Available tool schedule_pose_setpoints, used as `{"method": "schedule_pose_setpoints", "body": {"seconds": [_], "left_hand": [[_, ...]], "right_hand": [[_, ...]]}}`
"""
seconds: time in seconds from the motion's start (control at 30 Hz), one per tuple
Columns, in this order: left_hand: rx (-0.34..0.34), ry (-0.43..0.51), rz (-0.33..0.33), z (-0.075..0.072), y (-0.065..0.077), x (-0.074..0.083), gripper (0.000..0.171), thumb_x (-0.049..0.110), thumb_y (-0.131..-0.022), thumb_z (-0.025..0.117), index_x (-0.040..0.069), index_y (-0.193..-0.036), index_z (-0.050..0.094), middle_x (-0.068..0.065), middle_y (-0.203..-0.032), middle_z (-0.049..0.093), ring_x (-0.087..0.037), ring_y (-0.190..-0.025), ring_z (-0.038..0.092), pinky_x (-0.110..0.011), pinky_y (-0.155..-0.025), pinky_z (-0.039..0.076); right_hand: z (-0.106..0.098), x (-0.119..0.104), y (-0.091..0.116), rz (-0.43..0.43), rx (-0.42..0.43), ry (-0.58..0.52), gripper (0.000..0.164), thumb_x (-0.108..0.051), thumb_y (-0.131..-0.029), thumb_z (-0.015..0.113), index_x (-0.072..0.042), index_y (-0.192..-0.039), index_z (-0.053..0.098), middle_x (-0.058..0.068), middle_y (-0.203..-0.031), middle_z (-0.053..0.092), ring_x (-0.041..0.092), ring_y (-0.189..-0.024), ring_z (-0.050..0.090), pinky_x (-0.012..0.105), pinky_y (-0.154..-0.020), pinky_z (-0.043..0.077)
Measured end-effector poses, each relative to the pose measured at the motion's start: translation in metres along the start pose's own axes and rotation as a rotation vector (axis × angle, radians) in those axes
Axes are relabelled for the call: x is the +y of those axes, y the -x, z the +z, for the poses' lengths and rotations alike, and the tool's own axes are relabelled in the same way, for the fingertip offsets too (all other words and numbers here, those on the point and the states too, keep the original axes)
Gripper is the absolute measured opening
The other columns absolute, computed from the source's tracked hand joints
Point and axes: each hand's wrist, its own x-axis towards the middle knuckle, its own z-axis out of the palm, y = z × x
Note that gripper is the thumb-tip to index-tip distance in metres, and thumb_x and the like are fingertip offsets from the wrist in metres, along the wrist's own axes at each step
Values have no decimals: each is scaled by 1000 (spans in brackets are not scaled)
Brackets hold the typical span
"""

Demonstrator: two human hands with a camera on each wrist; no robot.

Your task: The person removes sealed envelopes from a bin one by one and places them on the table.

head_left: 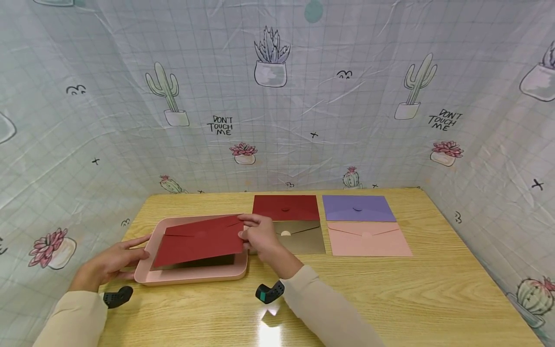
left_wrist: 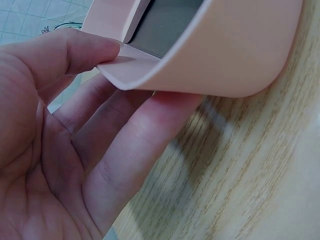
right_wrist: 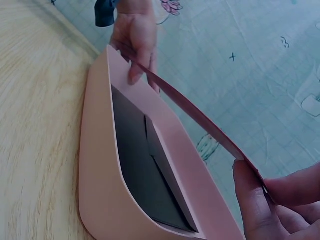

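Observation:
My right hand [head_left: 262, 237] pinches the right edge of a red envelope [head_left: 201, 241], thumb on one face and fingers on the other. The envelope tilts over a pink tray [head_left: 195, 279], its right side raised and its left side low. My left hand [head_left: 113, 262] grips the tray's left rim, thumb inside the wall and fingers beneath, as the left wrist view shows. Inside the tray lies a dark envelope [right_wrist: 145, 165], mostly covered by the red one in the head view.
Right of the tray lie a dark red envelope [head_left: 286, 205], a purple envelope [head_left: 357, 206], a gold-brown envelope [head_left: 303, 241] partly behind my right hand, and a pink envelope [head_left: 368, 243]. A cactus-print curtain [head_left: 303, 106] surrounds the wooden table [head_left: 433, 299] at the back and sides.

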Motion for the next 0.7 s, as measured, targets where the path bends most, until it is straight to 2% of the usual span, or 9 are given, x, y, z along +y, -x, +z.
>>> {"method": "schedule_pose_setpoints", "body": {"seconds": [0.1, 0.47, 0.7], "left_hand": [[-1, -3, 5, 0, 0, 0, 82, 25, -106, 58, 10, -167, 5, -11, -131, 69, -15, -99, 72, -39, -78, 64], [9, -30, 8, 1, -2, -1, 81, 26, -107, 58, 10, -167, 5, -17, -137, 65, -14, -101, 70, -39, -78, 64], [19, -37, -3, 1, -3, -3, 83, 27, -105, 60, 12, -167, 7, -21, -140, 61, -15, -102, 69, -38, -77, 64]], "right_hand": [[-4, -1, 1, 1, 2, -6, 48, 13, -88, 66, -12, -128, 75, 13, -134, 70, 11, -66, 63, 23, -50, 47], [-21, -6, 5, -23, -7, 2, 48, 13, -90, 65, -11, -131, 73, 14, -134, 71, 15, -77, 73, 25, -55, 57], [-37, -9, 7, -23, 20, 16, 48, 12, -90, 65, -12, -131, 74, 14, -137, 69, 14, -73, 70, 27, -55, 55]]}}
